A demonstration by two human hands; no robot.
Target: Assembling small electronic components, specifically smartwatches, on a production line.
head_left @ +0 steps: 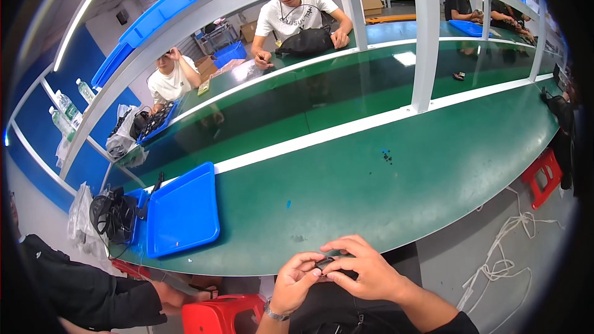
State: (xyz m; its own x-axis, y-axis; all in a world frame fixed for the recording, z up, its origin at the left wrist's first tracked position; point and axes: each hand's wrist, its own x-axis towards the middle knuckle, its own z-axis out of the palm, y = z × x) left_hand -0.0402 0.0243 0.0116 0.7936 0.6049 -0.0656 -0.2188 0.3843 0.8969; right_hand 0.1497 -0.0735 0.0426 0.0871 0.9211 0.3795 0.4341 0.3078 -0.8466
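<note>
Close to my body, just off the near edge of the green table (346, 204), both my hands meet around a small dark object (323, 263). Its kind is too small and too covered by fingers to make out. My left hand (296, 281), with a metal-banded watch at the wrist, grips it between thumb and fingers. From the other side, my right hand (362, 270) pinches it with thumb and forefinger, its upper fingers raised and curved over it.
A blue tray (213, 210) lies left on the table, beside black cabled items (114, 215). Tiny dark bits (387, 157) lie mid-table. A white post (425, 37) rises from the divider. Red stools (207, 315) stand below; white cable (501, 263) lies on the floor. People sit across.
</note>
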